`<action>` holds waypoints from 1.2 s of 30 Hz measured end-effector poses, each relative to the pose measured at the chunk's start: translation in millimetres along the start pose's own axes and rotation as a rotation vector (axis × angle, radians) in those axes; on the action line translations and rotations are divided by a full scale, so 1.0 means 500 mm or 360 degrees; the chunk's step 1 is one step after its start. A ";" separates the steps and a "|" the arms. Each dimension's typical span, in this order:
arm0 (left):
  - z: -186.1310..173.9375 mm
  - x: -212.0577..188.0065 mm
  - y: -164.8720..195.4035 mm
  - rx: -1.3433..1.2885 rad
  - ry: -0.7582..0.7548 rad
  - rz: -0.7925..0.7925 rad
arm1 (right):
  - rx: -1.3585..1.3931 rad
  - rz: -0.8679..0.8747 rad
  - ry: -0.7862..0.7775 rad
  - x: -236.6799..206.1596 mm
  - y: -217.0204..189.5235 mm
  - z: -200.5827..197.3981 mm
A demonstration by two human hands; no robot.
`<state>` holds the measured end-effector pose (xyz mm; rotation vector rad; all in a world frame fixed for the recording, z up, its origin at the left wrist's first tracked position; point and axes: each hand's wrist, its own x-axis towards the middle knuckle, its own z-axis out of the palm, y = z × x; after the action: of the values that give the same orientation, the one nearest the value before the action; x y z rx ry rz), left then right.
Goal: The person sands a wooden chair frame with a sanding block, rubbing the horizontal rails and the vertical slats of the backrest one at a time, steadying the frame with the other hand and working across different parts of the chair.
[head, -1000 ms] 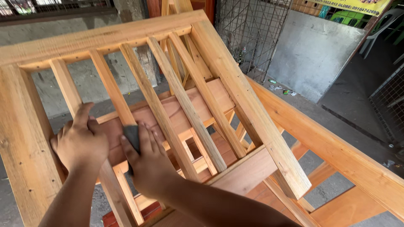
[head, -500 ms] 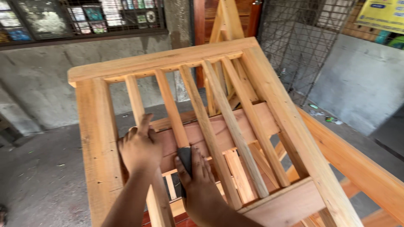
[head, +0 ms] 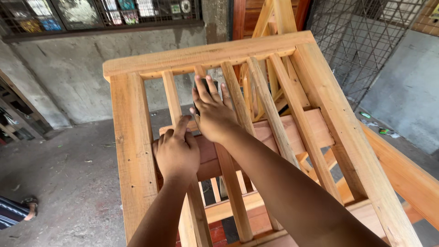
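In the centre of the frame stands a light-coloured slatted wooden frame (head: 132, 151), made of thick side posts, a top rail and several thin vertical slats. Both hands of the person reach in from the bottom edge of the frame and rest on these slats.

The right hand (head: 211, 112) is a little above the centre of the frame. It lies flat with the fingers stretched out and slightly spread, and it presses a small dark block (head: 197, 106) against a thin wooden slat (head: 228, 174). Only the edges of the block show, beside and above the fingers, so I cannot tell what material it is. The hand is not curled around it; the palm and fingers cover it from above.

The left hand (head: 176, 153) is lower and more to the left, near the centre of the frame. Its fingers are bent and closed around another thin wooden slat (head: 171, 98), with the thumb pointing up along the wood. The two hands are just beside each other but do not touch.

Behind the slats, a wide reddish-brown wooden board (head: 302, 128) runs across, and more wooden parts lie under it. In the upper left of the frame is a grey concrete wall (head: 68, 68), and in the upper right a wire mesh panel (head: 361, 50). In the lower left, on the grey concrete floor (head: 59, 183), a striped piece of cloth (head: 11, 215) shows at the edge
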<state>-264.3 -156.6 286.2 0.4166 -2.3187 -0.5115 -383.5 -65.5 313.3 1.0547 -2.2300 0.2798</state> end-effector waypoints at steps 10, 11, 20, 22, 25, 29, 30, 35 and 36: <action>0.013 -0.003 -0.007 -0.0060 0.0089 0.0067 | 0.0366 -0.0073 -0.0278 -0.358 -0.104 -0.123; 0.013 -0.004 -0.006 -0.0063 0.0079 0.0068 | 0.0395 -0.0099 -0.0238 -0.393 -0.123 -0.137; 0.017 0.000 -0.011 -0.0001 0.0043 0.0055 | 0.0322 -0.0029 -0.0169 -0.392 -0.116 -0.128; 0.018 -0.001 -0.013 0.0008 0.0055 0.0056 | 0.0312 -0.0079 -0.0257 -0.395 -0.120 -0.130; 0.018 0.001 -0.012 0.0003 0.0037 0.0040 | 0.0289 -0.0127 -0.0363 -0.461 -0.155 -0.166; 0.021 0.002 -0.010 0.0012 0.0003 -0.0007 | 0.0200 -0.0169 -0.0261 -0.476 -0.155 -0.183; 0.023 0.002 -0.012 0.0008 0.0011 0.0009 | 0.0229 -0.0124 -0.0351 -0.463 -0.147 -0.177; 0.036 0.008 -0.025 0.0035 -0.0029 -0.0003 | 0.0291 -0.0051 -0.0506 -0.431 -0.137 -0.165; 0.035 0.009 -0.026 0.0052 -0.0105 -0.0007 | 0.0321 -0.0110 -0.0484 -0.447 -0.142 -0.175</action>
<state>-278.0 -165.6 270.9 0.4259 -2.3927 -0.4970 -184.7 63.9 232.7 1.3560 -2.4658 0.3390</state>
